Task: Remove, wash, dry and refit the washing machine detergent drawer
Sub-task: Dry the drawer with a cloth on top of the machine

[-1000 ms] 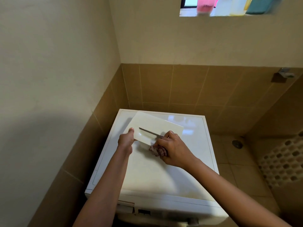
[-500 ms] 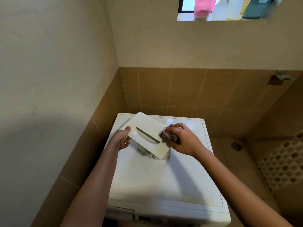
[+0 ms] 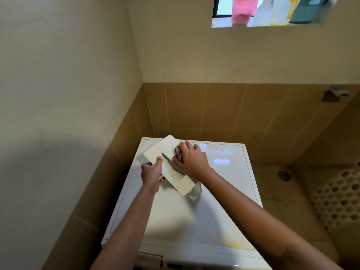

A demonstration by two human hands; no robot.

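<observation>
detergent drawer (image 3: 171,170), frame centre, laid on washing machine top (image 3: 224,191) for drying. left hand (image 3: 152,173) pinches its edge, thumb above, steadying; right hand (image 3: 191,159), fingers curled, presses bunched cloth (image 3: 178,152) on it.

Head view, wide-angle. Soft daylight enters from the window (image 3: 222,8) at top, where the bottles (image 3: 241,12) on the sill are blurred and washed out. The washer lid (image 3: 214,221) carries pale window reflections near its far right side and soft arm shadows at centre. A broad dim shadow covers the left wall (image 3: 48,162). Straight edges bow toward the frame borders. Sharpness is moderate and the colours are warm.
</observation>
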